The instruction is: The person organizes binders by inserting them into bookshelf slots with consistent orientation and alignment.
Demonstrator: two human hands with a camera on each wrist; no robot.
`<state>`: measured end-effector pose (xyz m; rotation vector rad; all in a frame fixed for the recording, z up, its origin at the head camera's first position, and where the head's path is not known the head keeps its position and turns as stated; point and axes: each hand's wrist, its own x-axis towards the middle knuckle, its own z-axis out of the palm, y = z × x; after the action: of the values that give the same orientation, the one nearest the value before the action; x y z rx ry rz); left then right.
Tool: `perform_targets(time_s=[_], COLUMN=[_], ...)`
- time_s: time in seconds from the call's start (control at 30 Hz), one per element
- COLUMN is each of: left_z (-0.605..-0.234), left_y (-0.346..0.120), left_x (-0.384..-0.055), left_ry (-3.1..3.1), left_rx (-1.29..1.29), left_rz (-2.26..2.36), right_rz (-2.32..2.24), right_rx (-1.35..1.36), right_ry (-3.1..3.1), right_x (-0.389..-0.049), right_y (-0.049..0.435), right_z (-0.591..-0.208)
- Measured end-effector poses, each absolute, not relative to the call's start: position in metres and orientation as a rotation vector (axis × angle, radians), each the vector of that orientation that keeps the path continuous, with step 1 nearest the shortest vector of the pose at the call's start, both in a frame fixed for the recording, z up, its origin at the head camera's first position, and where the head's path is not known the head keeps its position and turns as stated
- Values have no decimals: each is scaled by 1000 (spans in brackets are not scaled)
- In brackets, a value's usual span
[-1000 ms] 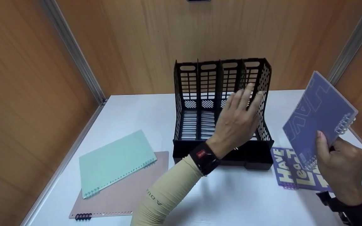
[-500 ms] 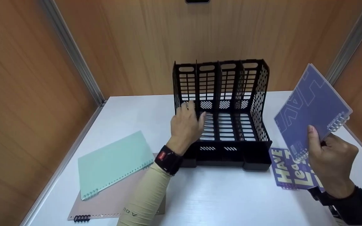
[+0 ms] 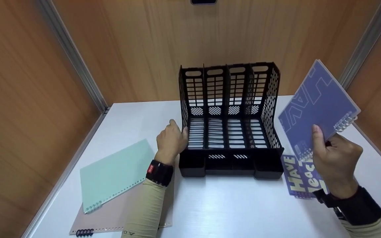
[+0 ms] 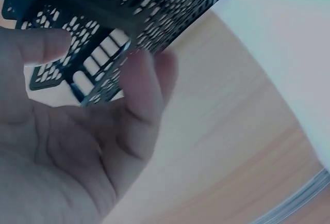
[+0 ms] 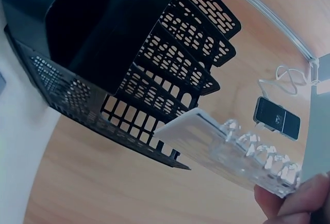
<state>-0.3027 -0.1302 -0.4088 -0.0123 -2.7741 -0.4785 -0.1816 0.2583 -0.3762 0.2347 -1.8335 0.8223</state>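
Note:
In the head view, a black mesh file organizer [image 3: 215,153] with several upright slots stands mid-table. My left hand [image 3: 170,140] is at its left side, the thumb overlapping the side wall in this view. In the left wrist view, the fingers [image 4: 142,87] are loosely bent, with a gap to the thumb and the organizer [image 4: 160,15] behind. My right hand [image 3: 337,158] grips a purple spiral notebook [image 3: 316,99] by its lower edge, thumb on the cover, raised and tilted right of the organizer. Its clear rings [image 5: 263,152] show in the right wrist view.
A mint-green notebook [image 3: 117,175] lies over a pink one [image 3: 104,215] at the left, partly behind my left forearm. Another purple notebook [image 3: 293,178] with large lettering lies at the right. Wooden panels enclose the table; a phone [image 5: 277,118] with a white cable is on one.
My left hand has swept leftward from over the organizer's right slots, across its left slot, to its left side. The right hand keeps hold of the purple notebook, shifted slightly left and up.

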Motion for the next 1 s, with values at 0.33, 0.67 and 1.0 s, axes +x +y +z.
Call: perform_targets(time_s=[0.33,0.67,1.0], left_z=[-418,-415,-415], left_y=[-133,-135,-133], left_x=[-309,-312,-313], left_ry=[-2902,-2973,-2975], left_rx=[-141,-113,-111], left_rz=[-657,-626,-631], right_rz=[798,792,743], right_rx=[184,139,128], right_ry=[-1824,-1897,-1925], right_x=[-199,-218,-235], right_y=[241,231,221], right_z=[-377,-390,-397])
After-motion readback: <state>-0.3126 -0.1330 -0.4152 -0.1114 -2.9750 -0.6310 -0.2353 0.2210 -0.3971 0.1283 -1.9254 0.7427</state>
